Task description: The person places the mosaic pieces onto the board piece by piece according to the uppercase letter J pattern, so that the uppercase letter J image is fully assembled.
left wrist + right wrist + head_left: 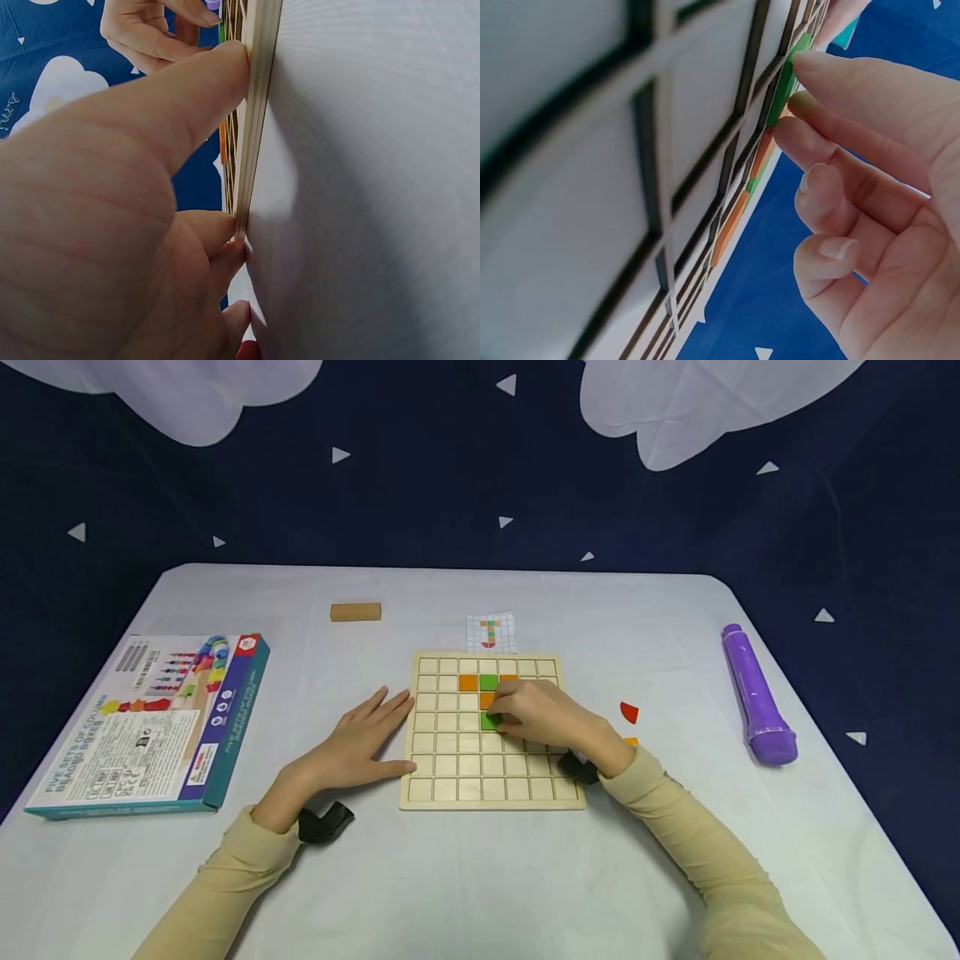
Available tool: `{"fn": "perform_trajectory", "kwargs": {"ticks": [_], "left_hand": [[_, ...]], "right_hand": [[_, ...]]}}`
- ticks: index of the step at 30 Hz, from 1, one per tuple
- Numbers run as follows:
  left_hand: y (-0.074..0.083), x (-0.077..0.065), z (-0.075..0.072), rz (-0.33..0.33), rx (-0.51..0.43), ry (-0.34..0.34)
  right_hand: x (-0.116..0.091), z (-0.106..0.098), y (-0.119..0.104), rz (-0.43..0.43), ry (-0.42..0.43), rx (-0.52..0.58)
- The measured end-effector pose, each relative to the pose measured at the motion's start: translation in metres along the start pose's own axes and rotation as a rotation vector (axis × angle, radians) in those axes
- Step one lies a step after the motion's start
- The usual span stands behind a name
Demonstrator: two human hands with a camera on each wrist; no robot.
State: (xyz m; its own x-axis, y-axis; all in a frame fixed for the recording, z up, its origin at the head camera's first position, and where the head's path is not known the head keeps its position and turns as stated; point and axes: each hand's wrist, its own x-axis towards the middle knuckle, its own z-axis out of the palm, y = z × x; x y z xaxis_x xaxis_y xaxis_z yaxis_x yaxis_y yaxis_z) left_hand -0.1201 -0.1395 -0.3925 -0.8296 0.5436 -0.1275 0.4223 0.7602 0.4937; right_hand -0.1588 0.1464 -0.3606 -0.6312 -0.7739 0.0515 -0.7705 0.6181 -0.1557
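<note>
A pale wooden grid board (442,766) lies mid-table. My left hand (356,739) is spread flat beside it, thumb and fingertips touching its left edge. Over the board, my right hand (543,714) pinches a green square tile (782,94) between thumb and fingers, down at a grid cell. Above that tile is an orange tile (487,700), partly covered by the fingers. Higher up, a row holds an orange tile (468,682), a green tile (488,682) and another orange tile (508,677). Behind the board lies a pattern card (491,633) with a coloured shape on squares.
Right of the board lie a red quarter-round piece (629,712) and an orange piece (632,742), mostly hidden by the right wrist. A purple flashlight-shaped object (757,693) is farther right. A printed box (150,727) lies at left, a wooden block (356,612) at the back.
</note>
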Motion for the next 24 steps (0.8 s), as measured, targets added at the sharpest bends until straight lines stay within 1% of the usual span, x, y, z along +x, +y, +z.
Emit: {"fn": "perform_trajectory", "kwargs": {"ticks": [7,11,18,21,24], "left_hand": [[0.001,0.0,0.0,0.006,0.0,0.003],[0.0,0.0,0.0,0.004,0.002,0.004],[0.001,-0.001,0.0,0.003,-0.003,0.007],[0.0,-0.001,0.0,0.0,0.0,0.007],[-0.001,0.0,0.001,0.005,0.001,0.005]], "right_hand": [[-0.002,-0.001,-0.001,-0.003,0.003,0.0],[-0.008,-0.005,0.002,-0.013,0.023,-0.013],[-0.031,-0.016,0.01,-0.074,0.127,-0.03],[-0.041,-0.019,0.013,-0.082,0.144,-0.037],[-0.053,-0.021,0.017,-0.071,0.139,-0.053]]}}
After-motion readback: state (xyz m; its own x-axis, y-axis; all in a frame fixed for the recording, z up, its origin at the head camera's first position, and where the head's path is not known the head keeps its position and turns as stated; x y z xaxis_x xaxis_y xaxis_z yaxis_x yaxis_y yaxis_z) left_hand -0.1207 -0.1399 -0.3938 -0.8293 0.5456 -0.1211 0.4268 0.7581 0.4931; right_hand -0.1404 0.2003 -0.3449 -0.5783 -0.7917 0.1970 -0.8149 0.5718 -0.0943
